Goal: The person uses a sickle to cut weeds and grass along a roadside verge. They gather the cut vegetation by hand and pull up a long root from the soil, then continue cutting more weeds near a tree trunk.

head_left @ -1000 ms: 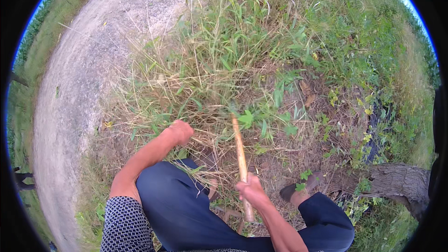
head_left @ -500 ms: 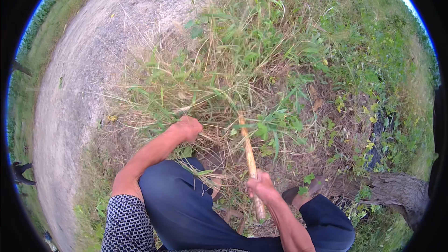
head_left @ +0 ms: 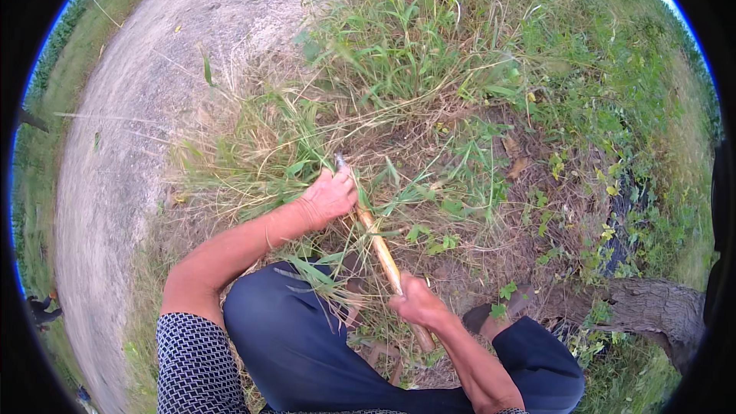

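My right hand (head_left: 420, 300) is wrapped round the lower part of a long, pale wooden handle. It belongs to what looks like a sickle (head_left: 381, 251), slanting up and left. A bit of grey metal shows at its far end, beside my left hand; most of the blade is hidden by grass and fingers. My left hand (head_left: 331, 195) is closed round a bunch of grass (head_left: 307, 155) in front of my left knee. Long green blades stick out above the fist, and others hang below it over my shin.
A gravel path (head_left: 115, 184) curves along the left. Taller grass (head_left: 414, 46) stands ahead, with bare soil and dry stalks nearer. At the right, a tree trunk (head_left: 652, 310) lies close to my right knee, near leafy vines. A distant person (head_left: 42, 310) is at the far left edge.
The sickle's far end has swung left to my left hand. My left hand has moved slightly right and up with the grass, and some stalks ahead have shifted.
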Tool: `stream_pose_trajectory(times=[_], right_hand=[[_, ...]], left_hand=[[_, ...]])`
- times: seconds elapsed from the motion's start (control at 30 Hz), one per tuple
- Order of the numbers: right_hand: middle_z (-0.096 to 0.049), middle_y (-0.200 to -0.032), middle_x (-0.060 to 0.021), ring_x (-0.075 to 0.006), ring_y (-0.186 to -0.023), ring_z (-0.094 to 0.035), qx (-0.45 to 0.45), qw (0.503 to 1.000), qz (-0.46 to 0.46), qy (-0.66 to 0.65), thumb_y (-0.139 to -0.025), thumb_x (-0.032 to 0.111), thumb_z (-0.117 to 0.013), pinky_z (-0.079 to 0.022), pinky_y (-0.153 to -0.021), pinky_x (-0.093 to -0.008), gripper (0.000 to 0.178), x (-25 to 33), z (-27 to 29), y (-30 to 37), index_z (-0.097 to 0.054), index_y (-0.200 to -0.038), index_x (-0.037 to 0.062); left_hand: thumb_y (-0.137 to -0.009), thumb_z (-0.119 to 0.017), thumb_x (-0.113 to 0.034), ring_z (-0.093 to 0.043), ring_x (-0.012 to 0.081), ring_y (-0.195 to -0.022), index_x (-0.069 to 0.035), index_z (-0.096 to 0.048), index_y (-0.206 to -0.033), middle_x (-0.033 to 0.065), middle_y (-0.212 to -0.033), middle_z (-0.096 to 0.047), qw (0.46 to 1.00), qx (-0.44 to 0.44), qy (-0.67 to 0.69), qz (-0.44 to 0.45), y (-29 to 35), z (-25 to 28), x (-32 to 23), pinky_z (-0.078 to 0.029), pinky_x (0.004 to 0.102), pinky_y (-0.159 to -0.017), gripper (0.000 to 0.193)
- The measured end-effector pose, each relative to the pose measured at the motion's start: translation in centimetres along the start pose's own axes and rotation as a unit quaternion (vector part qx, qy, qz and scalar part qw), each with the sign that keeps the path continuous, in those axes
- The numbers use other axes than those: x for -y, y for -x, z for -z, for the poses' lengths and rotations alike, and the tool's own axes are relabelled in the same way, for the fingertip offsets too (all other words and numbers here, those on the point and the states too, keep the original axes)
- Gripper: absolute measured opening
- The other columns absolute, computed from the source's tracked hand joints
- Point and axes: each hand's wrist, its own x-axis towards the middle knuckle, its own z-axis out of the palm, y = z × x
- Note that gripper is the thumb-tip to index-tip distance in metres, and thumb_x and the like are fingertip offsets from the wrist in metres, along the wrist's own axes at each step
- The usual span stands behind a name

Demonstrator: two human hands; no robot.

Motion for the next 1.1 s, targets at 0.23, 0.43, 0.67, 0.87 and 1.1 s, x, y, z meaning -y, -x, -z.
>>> stream_pose_trajectory(times=[0.23, 0.43, 0.67, 0.87, 1.1], right_hand=[[-0.067, -0.091, -0.0182, -0.0261, -0.073, -0.070, -0.001, 0.984, -0.038, -0.173, -0.092, 0.016, -0.068, -0.058, -0.063, -0.0442, 0.039, 0.5, -1.8, 1.4, -0.058, -0.120, -0.0084], [-0.057, -0.077, -0.0072, -0.0150, -0.056, -0.056, -0.156, 0.932, -0.015, -0.327, -0.091, 0.000, -0.064, -0.051, -0.047, -0.0304, 0.019, 0.7, 0.8, 0.1, -0.052, -0.106, -0.0014], [-0.062, -0.078, -0.0074, -0.0171, -0.060, -0.065, 0.006, 0.972, -0.109, -0.207, -0.094, 0.006, -0.068, -0.054, -0.050, -0.0345, 0.032, -5.6, -4.9, 9.3, -0.053, -0.119, -0.0068], [-0.063, -0.080, -0.0097, -0.0158, -0.061, -0.065, -0.175, 0.943, -0.023, -0.283, -0.092, 0.005, -0.066, -0.053, -0.048, -0.0350, 0.027, -4.0, -2.0, 5.3, -0.054, -0.112, -0.0081], [-0.065, -0.090, -0.0129, -0.0211, -0.070, -0.068, 0.032, 0.989, -0.084, -0.116, -0.094, 0.008, -0.064, -0.057, -0.056, -0.0395, 0.039, -1.4, -5.1, 5.1, -0.053, -0.128, -0.0086]], left_hand=[[-0.083, -0.079, -0.015, -0.062, 0.0393, -0.129, 0.010, -0.055, -0.147, 0.0252, -0.128, -0.070, 0.971, 0.184, 0.024, 0.153, -2.0, -1.8, 5.4, -0.043, 0.0580, -0.107, 0.073], [-0.081, -0.080, -0.014, -0.073, 0.0338, -0.106, 0.004, -0.069, -0.119, 0.0167, -0.102, -0.077, 0.976, 0.149, 0.035, 0.156, -0.1, -5.7, 4.8, -0.045, 0.0513, -0.095, 0.043], [-0.082, -0.076, -0.017, -0.074, 0.0296, -0.099, -0.008, -0.077, -0.097, 0.0119, -0.092, -0.078, 0.981, 0.162, 0.089, 0.066, 2.0, -5.3, 2.2, -0.047, 0.0505, -0.089, 0.017], [-0.083, -0.072, -0.013, -0.074, 0.0324, -0.099, -0.004, -0.075, -0.099, 0.0133, -0.092, -0.077, 0.983, 0.096, 0.081, 0.134, 7.0, -8.0, -1.0, -0.050, 0.0476, -0.089, 0.018], [-0.082, -0.075, -0.014, -0.076, 0.0314, -0.093, -0.011, -0.079, -0.088, 0.0105, -0.088, -0.078, 0.975, 0.154, 0.090, 0.134, 8.7, -5.7, 0.6, -0.051, 0.0490, -0.085, 0.008]])
